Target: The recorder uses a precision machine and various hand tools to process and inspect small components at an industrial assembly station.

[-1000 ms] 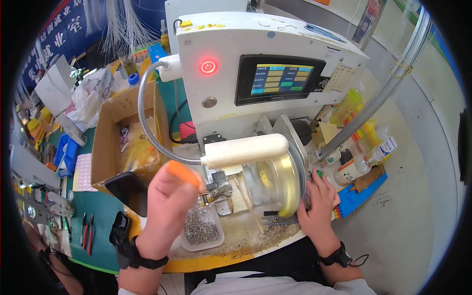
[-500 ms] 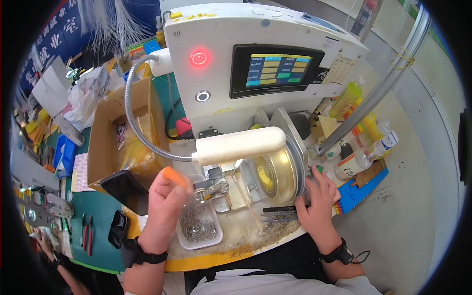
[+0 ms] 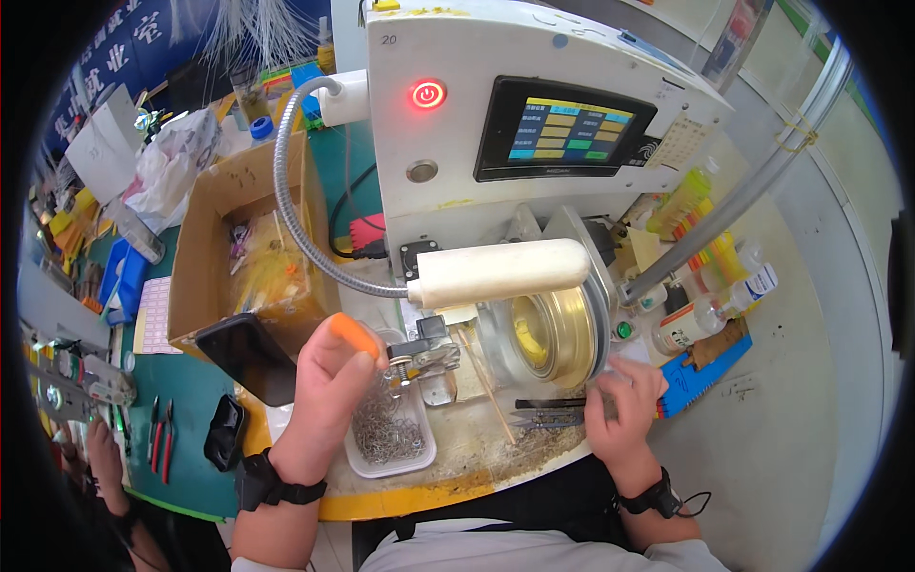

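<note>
My left hand (image 3: 324,393) is closed around the orange handle (image 3: 355,336) of a small metal clamp (image 3: 437,355). Right below that hand, a white tray (image 3: 398,468) holds many small bent metal pieces. To the right of the clamp, a gold-coloured reel (image 3: 578,348) stands upright under a white lamp head (image 3: 515,270). My right hand (image 3: 621,412) hovers beside the reel with its fingers loosely bent and apart, and no object shows in it. A green push button (image 3: 622,330) lies just beyond its fingertips. Dark tweezers (image 3: 551,418) rest at its left.
A white machine (image 3: 429,143) with a lit screen (image 3: 572,133) rises behind. On the left are a cardboard box (image 3: 195,257), a black phone (image 3: 246,357) and red-handled pliers (image 3: 168,448). Bottles (image 3: 691,324) and a slanted metal pole (image 3: 734,210) stand right. Another person's hand (image 3: 103,453) shows far left.
My right hand has drawn back toward me from the green button, which is now uncovered. My left hand stays on the orange handle. The whole view has shifted slightly.
</note>
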### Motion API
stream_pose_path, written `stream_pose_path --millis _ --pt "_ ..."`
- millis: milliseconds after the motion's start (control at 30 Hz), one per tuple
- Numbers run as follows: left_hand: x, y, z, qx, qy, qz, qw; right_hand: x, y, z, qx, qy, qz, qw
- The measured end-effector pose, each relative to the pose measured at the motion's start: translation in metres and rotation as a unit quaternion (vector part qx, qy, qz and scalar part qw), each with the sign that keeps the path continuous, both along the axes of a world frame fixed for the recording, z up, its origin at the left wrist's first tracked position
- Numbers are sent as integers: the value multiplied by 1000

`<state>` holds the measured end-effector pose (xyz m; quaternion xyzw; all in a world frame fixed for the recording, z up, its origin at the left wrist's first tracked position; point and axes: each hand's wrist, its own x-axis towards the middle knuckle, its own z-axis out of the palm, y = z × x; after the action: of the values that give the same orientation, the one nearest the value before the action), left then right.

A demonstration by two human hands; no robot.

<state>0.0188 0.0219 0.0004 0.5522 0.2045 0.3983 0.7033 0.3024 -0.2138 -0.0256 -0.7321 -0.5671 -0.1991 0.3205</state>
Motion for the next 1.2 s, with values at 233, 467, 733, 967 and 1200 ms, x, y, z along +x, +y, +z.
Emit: stream_pose_path --millis 233,467,733,967,1200 --pt "1 2 -5 -12 5 -7 1000 -4 6 1 -63 21 172 983" --pt "6 0 -6 -10 8 14 1000 -4 8 3 -84 27 174 981" --pt "7 -6 -5 17 7 35 999 -5 8 3 -95 27 169 981" --pt "4 -16 -9 90 39 55 994 -6 8 4 -101 26 171 980" --pt "-3 -23 -19 146 17 96 984 -6 10 5 -114 30 178 977"
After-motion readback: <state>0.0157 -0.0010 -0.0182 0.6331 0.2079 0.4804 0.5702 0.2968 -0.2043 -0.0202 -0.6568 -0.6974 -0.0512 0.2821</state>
